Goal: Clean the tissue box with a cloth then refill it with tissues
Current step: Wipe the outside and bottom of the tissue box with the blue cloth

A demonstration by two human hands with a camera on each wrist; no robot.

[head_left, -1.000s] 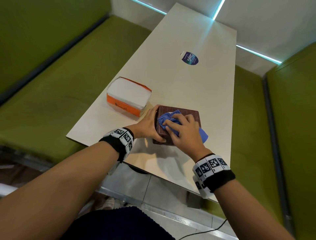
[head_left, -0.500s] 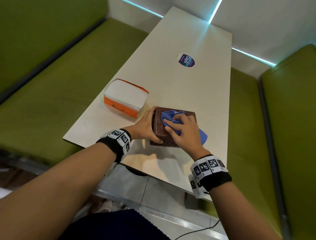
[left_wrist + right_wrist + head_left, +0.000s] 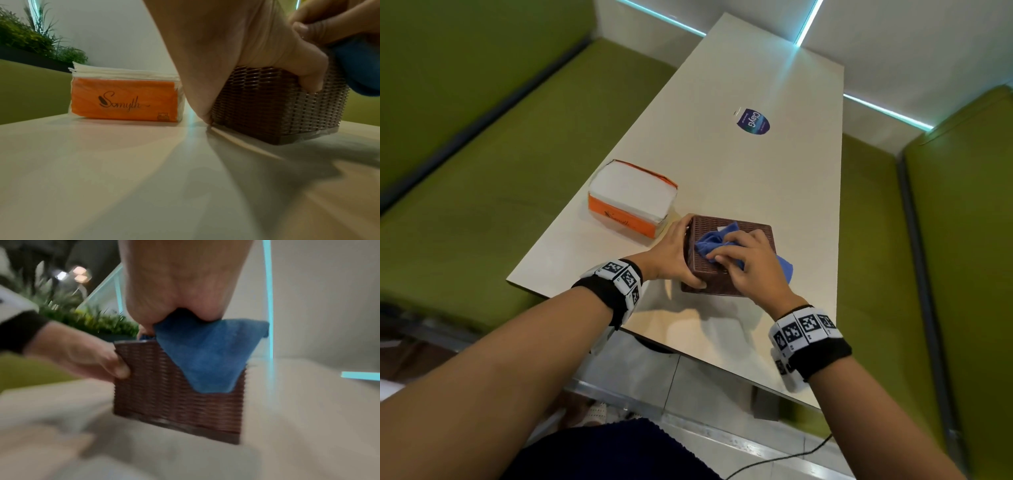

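Note:
A brown woven tissue box (image 3: 709,277) (image 3: 267,104) (image 3: 164,394) stands near the table's front edge. My left hand (image 3: 674,253) (image 3: 246,48) (image 3: 82,356) grips its left side, thumb on the near face. My right hand (image 3: 750,270) (image 3: 179,288) presses a bunched blue cloth (image 3: 714,245) (image 3: 205,353) (image 3: 357,68) onto the box's top; a corner of the cloth hangs over the right near side. An orange pack of white tissues (image 3: 631,198) (image 3: 125,95) lies just left of the box.
The long beige table (image 3: 739,164) carries a round blue sticker (image 3: 753,122) further back. Green benches (image 3: 482,192) run along both sides. Plants (image 3: 30,39) stand behind the left bench. A cable (image 3: 784,459) lies on the floor below.
My right hand with the cloth has slid slightly across the box top toward the left near corner. The left hand keeps its grip on the box.

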